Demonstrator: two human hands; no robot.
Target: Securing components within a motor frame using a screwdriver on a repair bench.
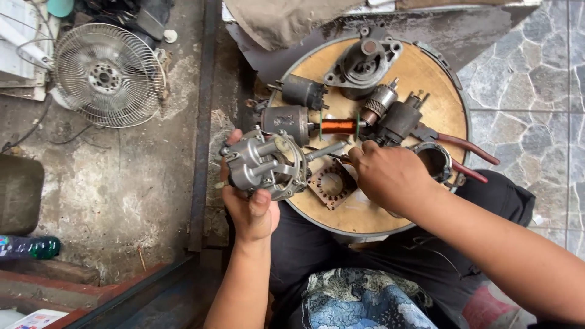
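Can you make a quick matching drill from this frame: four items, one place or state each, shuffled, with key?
Items:
1. silver motor housing
2. armature with copper winding
3. red-handled pliers
4. fan grille

Places or states:
A. lying at the right edge of the round wooden board
B. on the concrete floor, left of the board
C. gripped in the left hand
D. lying across the middle of the board, just beyond the right hand

Pairs: 1-C, 2-D, 3-A, 4-B

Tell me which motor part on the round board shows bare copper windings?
The armature in the board's middle, beside the dark cylinder housing: only it has an orange copper coil; the others are grey metal.
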